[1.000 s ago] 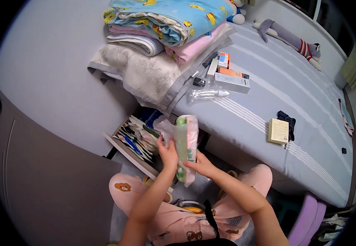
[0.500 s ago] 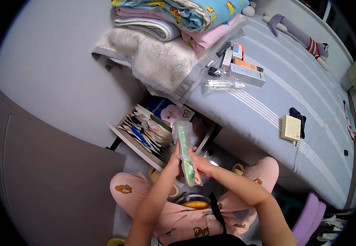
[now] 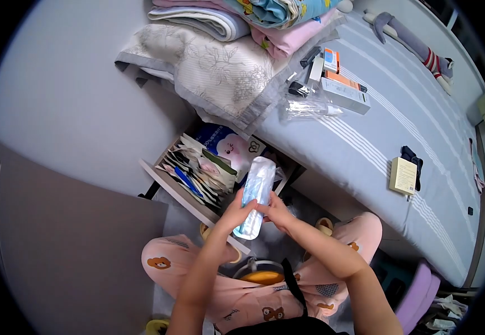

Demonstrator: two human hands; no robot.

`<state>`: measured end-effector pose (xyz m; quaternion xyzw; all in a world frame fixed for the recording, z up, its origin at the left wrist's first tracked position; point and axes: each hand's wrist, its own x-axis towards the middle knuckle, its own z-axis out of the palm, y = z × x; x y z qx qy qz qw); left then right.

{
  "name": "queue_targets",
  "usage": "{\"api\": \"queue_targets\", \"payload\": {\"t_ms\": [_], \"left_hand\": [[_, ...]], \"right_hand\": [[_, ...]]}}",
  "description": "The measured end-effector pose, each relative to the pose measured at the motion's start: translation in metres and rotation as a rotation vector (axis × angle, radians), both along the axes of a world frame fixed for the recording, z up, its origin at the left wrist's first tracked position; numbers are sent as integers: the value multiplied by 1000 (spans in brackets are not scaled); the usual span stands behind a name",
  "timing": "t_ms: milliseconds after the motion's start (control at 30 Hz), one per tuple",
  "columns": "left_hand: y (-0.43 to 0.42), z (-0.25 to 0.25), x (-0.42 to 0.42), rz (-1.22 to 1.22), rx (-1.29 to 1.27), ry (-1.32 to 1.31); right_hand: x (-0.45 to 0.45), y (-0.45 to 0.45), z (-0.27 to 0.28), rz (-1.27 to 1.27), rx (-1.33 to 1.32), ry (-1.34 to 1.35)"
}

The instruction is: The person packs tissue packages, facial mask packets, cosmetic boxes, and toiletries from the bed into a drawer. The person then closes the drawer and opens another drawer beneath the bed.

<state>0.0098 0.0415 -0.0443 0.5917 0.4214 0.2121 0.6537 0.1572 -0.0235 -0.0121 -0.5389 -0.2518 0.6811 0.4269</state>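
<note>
A long, shiny plastic-wrapped package (image 3: 258, 187), whitish with light blue, is held tilted in front of the open drawer (image 3: 178, 201). My left hand (image 3: 237, 212) grips its left side, with the thumb across the front. On its right side, my right hand (image 3: 276, 212) closes round the package, thumb also on the front. Inside the drawer stand several flat packets (image 3: 198, 173), a blue item (image 3: 188, 181) and a blue pack with a pink smiling face (image 3: 230, 146). The far side of the package is hidden from view.
Right of the drawer is a bed (image 3: 360, 137) bearing small boxes (image 3: 346, 95), a clear plastic bag (image 3: 309, 108), a yellowish box (image 3: 403, 176) and a plush toy (image 3: 410, 44). Folded bedding (image 3: 214, 72) overhangs the bed's edge. A grey cabinet (image 3: 75, 240) stands left.
The package has turned over between my hands, from its green side to a shiny whitish-blue one. Both hands have shifted their hold. The view has moved slightly.
</note>
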Motion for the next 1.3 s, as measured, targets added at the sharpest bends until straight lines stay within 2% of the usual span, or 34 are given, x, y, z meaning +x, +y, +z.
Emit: {"api": "queue_targets", "payload": {"t_ms": [33, 133, 167, 200, 267, 300, 367, 400, 467, 567, 633, 700, 733, 800, 867, 900, 967, 1000, 1067, 1100, 1167, 1267, 1300], "left_hand": [[1, -2, 0, -1, 46, 66], [12, 8, 8, -19, 212, 310], [21, 13, 14, -36, 277, 424], [28, 19, 22, -56, 342, 536], [45, -3, 37, -178, 461, 546], [54, -25, 48, -247, 522, 551], [63, -62, 70, -369, 590, 531], [66, -94, 79, -380, 642, 464], [57, -126, 91, -372, 677, 561], [49, -131, 102, -400, 709, 738], [42, -107, 101, -420, 759, 838], [37, -90, 94, -284, 802, 775], [34, -81, 91, -218, 826, 739], [33, -56, 86, -189, 691, 704], [16, -4, 88, 55, 701, 419], [10, 21, 92, 89, 664, 301], [5, 66, 110, 130, 832, 13], [4, 89, 120, 148, 906, -132], [17, 132, 147, 184, 1159, -175], [27, 147, 160, 201, 1333, -153], [49, 168, 184, 189, 1429, -21], [68, 187, 206, 167, 1561, 473], [84, 170, 209, 100, 1476, 577]], "right_hand": [[6, 3, -4, 12, -37, 49], [13, 6, -14, 113, -93, -175], [13, 3, -17, 37, 69, -347], [14, 0, -20, -15, 104, -366], [23, -1, -24, -125, 180, -414], [29, -2, -13, -146, 78, -264], [41, -6, -11, -145, 40, -251], [47, -7, -11, -144, 24, -244], [54, -14, -15, -165, 17, -244], [62, -19, -10, -198, 24, -250], [64, -24, -8, -221, 34, -250], [66, -26, -14, -252, 61, -253], [66, -26, -11, -271, 126, -308], [66, -26, 0, -349, 343, -438], [70, -22, 46, -480, 555, -528], [77, -18, 67, -519, 640, -616], [98, -10, 108, -604, 750, -824], [112, -3, 121, -660, 784, -840], [143, 13, 134, -796, 802, -882], [163, 22, 137, -835, 803, -976], [199, 38, 136, -916, 788, -1159], [238, 65, 129, -982, 765, -1441], [254, 76, 123, -933, 766, -1432]]}}
